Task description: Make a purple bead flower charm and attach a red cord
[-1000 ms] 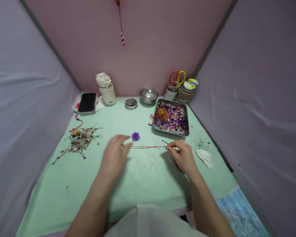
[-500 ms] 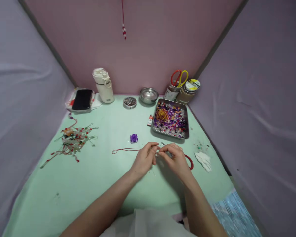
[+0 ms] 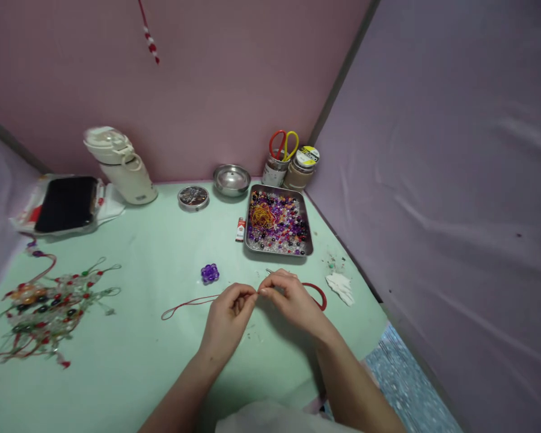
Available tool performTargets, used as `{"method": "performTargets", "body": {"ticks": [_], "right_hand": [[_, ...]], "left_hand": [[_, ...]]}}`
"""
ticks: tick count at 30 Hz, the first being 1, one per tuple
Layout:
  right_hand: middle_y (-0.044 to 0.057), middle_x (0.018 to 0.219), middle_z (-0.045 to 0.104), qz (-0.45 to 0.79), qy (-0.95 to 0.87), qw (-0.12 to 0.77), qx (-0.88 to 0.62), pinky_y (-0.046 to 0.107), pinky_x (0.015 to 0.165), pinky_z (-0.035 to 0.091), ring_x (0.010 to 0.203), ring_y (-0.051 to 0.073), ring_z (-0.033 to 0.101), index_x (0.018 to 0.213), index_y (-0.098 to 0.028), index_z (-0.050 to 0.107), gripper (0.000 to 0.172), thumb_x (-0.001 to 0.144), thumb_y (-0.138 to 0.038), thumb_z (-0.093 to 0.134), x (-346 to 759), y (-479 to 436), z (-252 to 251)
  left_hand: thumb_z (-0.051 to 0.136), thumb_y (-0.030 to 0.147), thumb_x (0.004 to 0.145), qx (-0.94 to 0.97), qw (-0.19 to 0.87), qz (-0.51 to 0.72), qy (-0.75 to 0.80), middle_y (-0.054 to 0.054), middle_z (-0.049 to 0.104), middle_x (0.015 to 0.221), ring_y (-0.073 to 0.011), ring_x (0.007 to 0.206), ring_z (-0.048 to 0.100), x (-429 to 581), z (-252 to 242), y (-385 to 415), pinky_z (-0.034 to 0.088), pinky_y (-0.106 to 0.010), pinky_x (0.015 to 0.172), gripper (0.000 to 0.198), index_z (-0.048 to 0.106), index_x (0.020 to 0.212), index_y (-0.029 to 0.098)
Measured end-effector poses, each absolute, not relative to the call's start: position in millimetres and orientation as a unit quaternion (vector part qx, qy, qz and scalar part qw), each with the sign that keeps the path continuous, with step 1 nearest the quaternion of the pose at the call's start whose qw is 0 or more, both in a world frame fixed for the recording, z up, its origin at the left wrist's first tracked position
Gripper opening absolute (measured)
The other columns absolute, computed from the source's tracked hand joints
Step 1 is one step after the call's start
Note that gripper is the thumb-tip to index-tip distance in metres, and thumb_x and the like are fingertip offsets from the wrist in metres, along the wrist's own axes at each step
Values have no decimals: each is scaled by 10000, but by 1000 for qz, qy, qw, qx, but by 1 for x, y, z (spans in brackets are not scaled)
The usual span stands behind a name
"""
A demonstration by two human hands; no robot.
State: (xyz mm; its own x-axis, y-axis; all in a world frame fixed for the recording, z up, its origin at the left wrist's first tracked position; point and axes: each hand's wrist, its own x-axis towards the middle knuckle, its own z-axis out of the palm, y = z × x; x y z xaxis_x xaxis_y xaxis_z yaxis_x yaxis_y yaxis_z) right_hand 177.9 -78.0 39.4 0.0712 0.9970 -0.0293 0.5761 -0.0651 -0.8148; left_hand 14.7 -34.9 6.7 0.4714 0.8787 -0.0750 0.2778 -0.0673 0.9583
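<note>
A red cord [image 3: 190, 302] with a looped end lies on the green table and runs into my left hand [image 3: 232, 313], whose thumb and fingertips pinch it. My right hand [image 3: 288, 300] is pinched too, its fingertips meeting those of the left; what it grips there is too small to make out. Partly under my right hand lie red-handled scissors [image 3: 322, 296], one metal tip showing. A purple bead cluster [image 3: 210, 273] sits behind my left hand. Farther back stands a metal tray [image 3: 249, 243] of mixed beads and a tangle of golden cord.
At the left lie beaded strings [image 3: 56, 307], a black phone [image 3: 67, 204] and a white bottle [image 3: 127, 174]. Toward the back are a round tin [image 3: 193, 197], a steel bowl [image 3: 231, 180], a scissors can [image 3: 274, 172], a jar [image 3: 301, 169] and a lighter [image 3: 240, 230]. White tissue [image 3: 340, 287] is at right.
The view has turned right, so the things on the table appear farther left. My fingertips have come together, and my left fingers have curled in more.
</note>
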Motion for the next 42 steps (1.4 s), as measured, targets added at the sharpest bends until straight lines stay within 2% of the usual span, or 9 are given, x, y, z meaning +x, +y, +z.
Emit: {"method": "performTargets", "body": {"ticks": [9,14,18,23,28,32,35,39,42], "right_hand": [[-5,866,709,309,-624,278,-662,358,889,331,897,178,590,856,-244,676,135,910,-259,554,189,-77,41],[33,937,703,114,-564,296,-763,364,850,325,899,200,598,891,-227,666,109,891,-249,560,246,-61,40],[49,916,683,-18,-560,190,-806,362,782,265,934,224,558,839,-229,682,129,879,-234,559,286,-29,33],[50,917,667,-23,-595,73,-800,356,756,232,957,244,507,809,-231,683,51,819,-222,634,297,2,22],[75,909,660,-11,-602,53,-797,364,744,236,936,254,491,780,-219,686,41,797,-215,648,297,8,17],[66,912,662,-12,-589,103,-801,382,779,267,941,254,502,791,-225,679,76,811,-209,608,296,-6,34],[59,892,660,2,-575,209,-791,391,817,319,902,232,534,836,-211,662,77,818,-228,588,280,-27,52],[30,825,647,194,-542,410,-708,318,734,437,747,164,567,892,-205,636,116,802,-275,611,231,-46,58],[12,832,648,362,-501,484,-619,283,699,470,742,144,583,931,-220,649,172,776,-295,654,192,-46,43]], "left_hand": [[523,318,875,718,474,272,430,2,559,713,-127,616,482,15,1,-34,374,-251,605,194,660,806,199],[535,333,869,714,454,289,447,22,481,643,-121,565,434,16,0,-35,358,-247,575,201,655,780,198],[523,295,862,721,449,297,436,19,483,632,-121,566,446,17,0,-36,368,-243,579,195,654,763,191],[528,282,851,726,435,304,438,29,441,587,-117,535,436,17,1,-35,357,-238,551,194,668,753,190],[536,271,846,723,439,305,438,32,428,577,-116,536,438,18,-3,-34,357,-234,545,179,659,742,193],[541,265,845,721,439,312,436,34,430,579,-114,540,437,17,-3,-34,360,-233,555,165,647,741,193],[542,264,851,716,441,310,443,32,451,593,-111,550,438,17,0,-35,362,-233,570,163,655,762,189],[549,269,848,694,451,321,461,28,480,618,-108,568,440,16,5,-35,358,-233,582,162,662,768,184],[552,280,845,665,467,335,477,22,527,651,-104,575,441,14,5,-34,361,-232,582,163,670,788,183]]}}
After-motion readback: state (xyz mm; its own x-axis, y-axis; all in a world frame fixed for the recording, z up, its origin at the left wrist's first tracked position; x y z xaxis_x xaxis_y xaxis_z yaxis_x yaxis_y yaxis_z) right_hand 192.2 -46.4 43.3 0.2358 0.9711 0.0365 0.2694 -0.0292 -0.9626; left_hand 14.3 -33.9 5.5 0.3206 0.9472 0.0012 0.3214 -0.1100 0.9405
